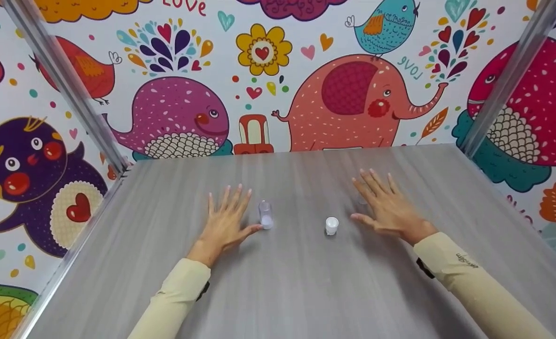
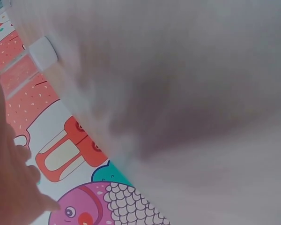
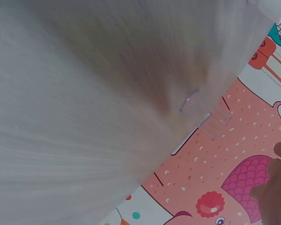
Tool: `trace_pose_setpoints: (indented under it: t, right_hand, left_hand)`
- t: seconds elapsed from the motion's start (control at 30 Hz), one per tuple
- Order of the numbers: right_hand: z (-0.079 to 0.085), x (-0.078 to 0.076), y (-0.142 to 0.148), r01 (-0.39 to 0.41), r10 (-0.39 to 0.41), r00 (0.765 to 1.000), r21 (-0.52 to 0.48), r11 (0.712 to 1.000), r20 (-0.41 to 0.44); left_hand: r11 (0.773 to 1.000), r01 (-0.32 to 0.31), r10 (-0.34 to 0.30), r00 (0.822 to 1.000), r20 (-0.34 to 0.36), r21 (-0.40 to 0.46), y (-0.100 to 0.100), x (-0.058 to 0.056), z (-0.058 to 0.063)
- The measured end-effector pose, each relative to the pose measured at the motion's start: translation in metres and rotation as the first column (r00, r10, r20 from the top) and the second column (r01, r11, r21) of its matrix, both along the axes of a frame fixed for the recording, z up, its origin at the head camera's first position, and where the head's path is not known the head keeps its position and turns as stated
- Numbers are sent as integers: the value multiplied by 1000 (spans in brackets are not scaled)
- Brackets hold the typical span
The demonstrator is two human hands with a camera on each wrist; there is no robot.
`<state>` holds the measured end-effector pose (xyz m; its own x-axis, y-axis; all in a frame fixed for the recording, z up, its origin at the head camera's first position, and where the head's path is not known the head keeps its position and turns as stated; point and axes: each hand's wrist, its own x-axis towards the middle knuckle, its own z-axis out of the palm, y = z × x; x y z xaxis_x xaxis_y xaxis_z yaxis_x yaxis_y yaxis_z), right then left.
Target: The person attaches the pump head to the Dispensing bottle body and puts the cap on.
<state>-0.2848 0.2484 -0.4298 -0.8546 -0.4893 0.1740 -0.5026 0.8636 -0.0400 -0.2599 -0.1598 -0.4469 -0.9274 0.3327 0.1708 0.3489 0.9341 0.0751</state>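
My left hand [image 1: 223,228] is spread with straight fingers above the table, thumb tip beside a small clear container [image 1: 265,214] with a white part at its near end. Whether the thumb touches it I cannot tell. In the left wrist view the container's white part [image 2: 43,53] stands beyond the hand [image 2: 11,173]. A small white cap-like piece [image 1: 332,225] stands between my hands. My right hand [image 1: 388,207], also spread, holds nothing. Beneath its fingers is a small clear piece [image 1: 362,203], mostly hidden in the head view; the right wrist view shows this clear cap-like piece [image 3: 210,116] better.
The grey wood-grain table [image 1: 278,282] reaches back to a wall covering [image 1: 278,94] printed with cartoon animals. Metal posts rise at the left [image 1: 70,89] and right [image 1: 508,80] back corners.
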Motion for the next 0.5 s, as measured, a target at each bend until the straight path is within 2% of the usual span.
trace_pose_setpoints:
  t: [0.17, 0.5]
  right_hand:
    - [-3, 3, -2, -19, 19, 999, 6, 1000, -31]
    - [-8, 10, -7, -77, 77, 997, -27, 997, 2]
  left_hand:
    - [998, -21, 17, 997, 72, 64, 5, 1, -2]
    - [985, -69, 41, 984, 171, 159, 20, 5, -6]
